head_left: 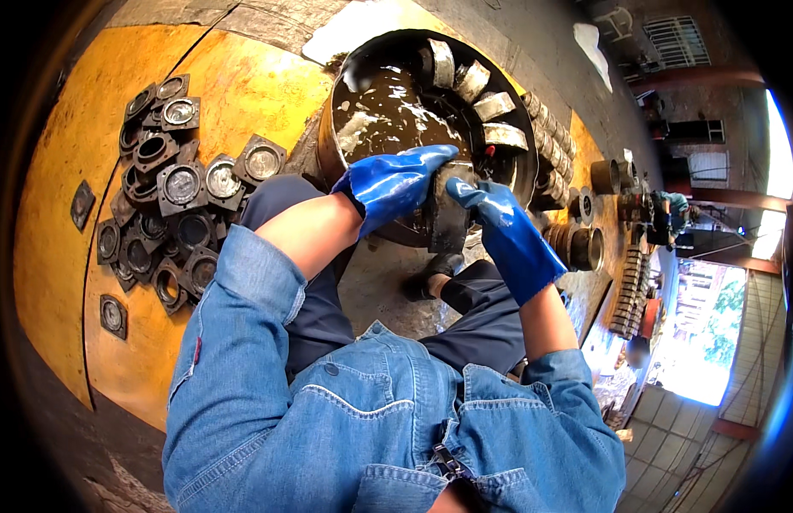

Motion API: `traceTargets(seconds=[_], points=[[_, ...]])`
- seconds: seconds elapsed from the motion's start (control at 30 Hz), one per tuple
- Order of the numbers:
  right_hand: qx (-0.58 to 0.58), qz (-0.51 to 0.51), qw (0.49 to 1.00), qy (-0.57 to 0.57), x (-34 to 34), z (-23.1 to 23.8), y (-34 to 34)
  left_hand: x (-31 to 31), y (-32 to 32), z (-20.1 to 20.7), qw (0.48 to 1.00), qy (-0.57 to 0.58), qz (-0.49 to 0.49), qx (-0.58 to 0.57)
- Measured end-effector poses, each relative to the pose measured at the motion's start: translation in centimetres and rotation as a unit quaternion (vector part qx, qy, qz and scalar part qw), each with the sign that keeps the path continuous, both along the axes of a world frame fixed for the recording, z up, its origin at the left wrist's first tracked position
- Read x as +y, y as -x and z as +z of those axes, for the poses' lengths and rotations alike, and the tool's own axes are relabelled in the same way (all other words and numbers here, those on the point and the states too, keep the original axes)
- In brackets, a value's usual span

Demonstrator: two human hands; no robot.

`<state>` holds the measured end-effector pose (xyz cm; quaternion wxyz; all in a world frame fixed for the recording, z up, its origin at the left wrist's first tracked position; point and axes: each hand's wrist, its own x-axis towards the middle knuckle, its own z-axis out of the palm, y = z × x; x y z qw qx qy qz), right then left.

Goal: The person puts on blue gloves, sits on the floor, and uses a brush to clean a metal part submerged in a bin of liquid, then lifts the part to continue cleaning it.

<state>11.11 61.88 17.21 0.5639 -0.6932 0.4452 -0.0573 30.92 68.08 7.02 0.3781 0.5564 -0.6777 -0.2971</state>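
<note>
My left hand (pixel 395 186), in a blue rubber glove, is closed along the left side and top of a dark, wet, blocky metal part (pixel 451 209). From the right, my right hand (pixel 506 224), in a matching glove, grips the same part with its thumb on the upper face. The part is held tilted at the near rim of a round metal tub (pixel 326 141). Brown, oily-looking liquid (pixel 405 111) fills the tub. Several curved metal pieces (pixel 495 107) stand along its far right inside wall. Beside my right fingers shows a small red object (pixel 489 151), mostly hidden.
On the yellow floor plates (pixel 50 282) at the left lies a heap of square metal flanges (pixel 181 184) with round openings. Stacked ring-shaped parts (pixel 550 141) line the tub's right side, with metal cylinders (pixel 584 248) nearer. Another person (pixel 670 218) is far right.
</note>
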Motion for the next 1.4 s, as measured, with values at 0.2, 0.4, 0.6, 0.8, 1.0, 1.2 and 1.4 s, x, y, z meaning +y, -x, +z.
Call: traceTargets(seconds=[0.2,0.4,0.6,0.8,1.0,1.2,1.4], points=[[-0.039,-0.055,0.993,0.093,3.0,-0.2,-0.8,-0.8,0.0,-2.6,0.994,-0.003,-0.026,0.111],[-0.015,-0.049,0.990,0.133,3.5,-1.4,-0.4,0.3,-1.5,0.5,0.996,-0.042,-0.048,0.067],[-0.037,-0.104,0.991,0.075,2.9,-2.7,-0.3,0.5,-1.6,1.2,0.999,0.018,-0.040,0.003],[-0.008,-0.122,0.991,0.063,3.6,-1.8,-1.5,0.3,-1.9,0.6,0.994,-0.036,-0.064,0.083],[-0.050,-0.117,0.990,0.059,3.8,-1.7,-1.2,-1.7,-0.8,-1.6,0.995,0.040,-0.066,0.067],[0.025,-0.127,0.986,0.109,4.2,-1.8,-1.3,-3.2,0.6,-5.2,0.912,-0.096,-0.096,0.386],[-0.006,-0.077,0.977,0.200,6.4,0.0,-1.8,-0.7,-1.2,0.0,0.857,-0.199,-0.106,0.462]])
